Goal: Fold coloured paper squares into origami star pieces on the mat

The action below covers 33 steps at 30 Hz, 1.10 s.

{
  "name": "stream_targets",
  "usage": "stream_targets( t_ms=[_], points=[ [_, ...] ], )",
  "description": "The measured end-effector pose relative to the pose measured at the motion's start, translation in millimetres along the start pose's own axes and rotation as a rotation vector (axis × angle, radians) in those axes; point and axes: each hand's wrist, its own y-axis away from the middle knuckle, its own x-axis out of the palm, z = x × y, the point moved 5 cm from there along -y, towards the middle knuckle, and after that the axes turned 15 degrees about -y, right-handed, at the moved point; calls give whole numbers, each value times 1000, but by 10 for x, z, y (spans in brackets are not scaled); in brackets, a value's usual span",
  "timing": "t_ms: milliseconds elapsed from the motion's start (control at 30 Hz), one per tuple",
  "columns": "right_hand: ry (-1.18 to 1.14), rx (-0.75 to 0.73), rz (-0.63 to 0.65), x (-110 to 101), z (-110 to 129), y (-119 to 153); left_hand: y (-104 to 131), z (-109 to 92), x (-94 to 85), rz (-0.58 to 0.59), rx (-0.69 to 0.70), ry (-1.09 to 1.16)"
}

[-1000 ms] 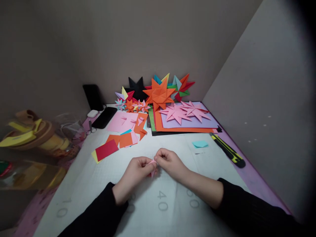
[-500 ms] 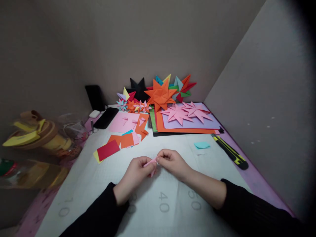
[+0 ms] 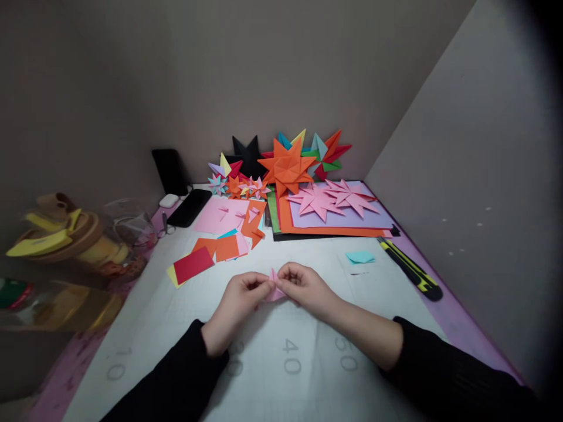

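A small folded piece of pink paper (image 3: 274,293) is held over the white mat, its pointed tip up and a wider part below. My left hand (image 3: 246,296) pinches it from the left between thumb and fingers. From the right, my right hand (image 3: 305,288) grips the same paper, thumb close to the other thumb. Part of the paper is hidden behind the fingertips. Beyond the hands lie cut paper pieces, among them a red rectangle (image 3: 193,265) and an orange square (image 3: 227,248). A folded light-blue paper (image 3: 360,257) rests right of my right hand.
A yellow-black cutter knife (image 3: 411,269) lies at the right edge. Pink paper stars (image 3: 317,202) sit on stacked coloured sheets at the back, with an orange star (image 3: 287,165) by the wall. Two phones (image 3: 190,207), a bottle (image 3: 61,305) and a brown container are at left.
The pink paper has turned from lying slantwise between the fingers to showing an upright point with a spread base. Both hands have come slightly closer together around it.
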Motion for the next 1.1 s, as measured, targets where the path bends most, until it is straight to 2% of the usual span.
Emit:
stream_targets(
  t_ms=[100, 233, 467, 633, 833, 900, 1000, 1100],
  points=[
    [19, 47, -42, -9, -11, 1, -8, 27, 6, -22, -23, 42],
    [66, 32, -47, -31, 3, -2, -7, 10, 10, 28, -6, 13],
    [210, -10, 52, -40, -16, -17, -4, -54, -33, 32, 69, -66],
    [195, -140, -96, -129, 60, -41, -10, -6, 21, 82, 61, -175],
    [151, -171, -84, -135, 66, -32, 8, -23, 64, 129, 49, -182],
    [78, -219, -127, -158, 82, -22, -1, -21, 42, 94, 35, -148],
    [-58, -301, -219, -194, 107, -5, -28, 6, -25, -43, 14, -61],
    [-137, -224, -156, -122, 61, -22, -39, 42, -66, -162, -4, 80]
  ],
)
